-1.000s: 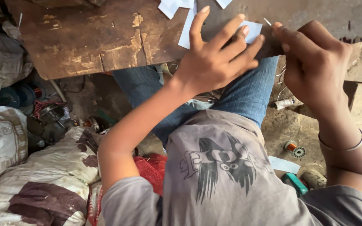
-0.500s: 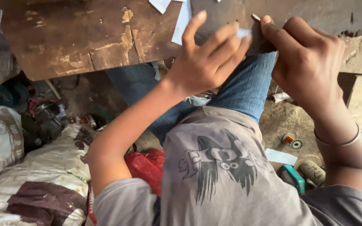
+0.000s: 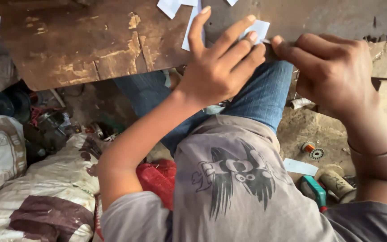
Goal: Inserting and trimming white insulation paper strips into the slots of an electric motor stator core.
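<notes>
The left hand [image 3: 220, 67] is spread flat, fingers extended, and pressed down on a small white paper piece [image 3: 257, 30] that lies at the near edge of the worn wooden surface [image 3: 90, 45]. Nothing is gripped by it; the paper is only pinned under the fingertips. The right hand [image 3: 332, 71] is clenched around a thin tool whose tip is seen just beside the paper; the tool itself is mostly hidden, so its kind cannot be told. More white paper scraps [image 3: 173, 6] are seen further back on the surface. A green tool [image 3: 314, 190] and a copper wire spool [image 3: 308, 147] are seen on the ground at right, and pale sacks [image 3: 45, 188] at left.
</notes>
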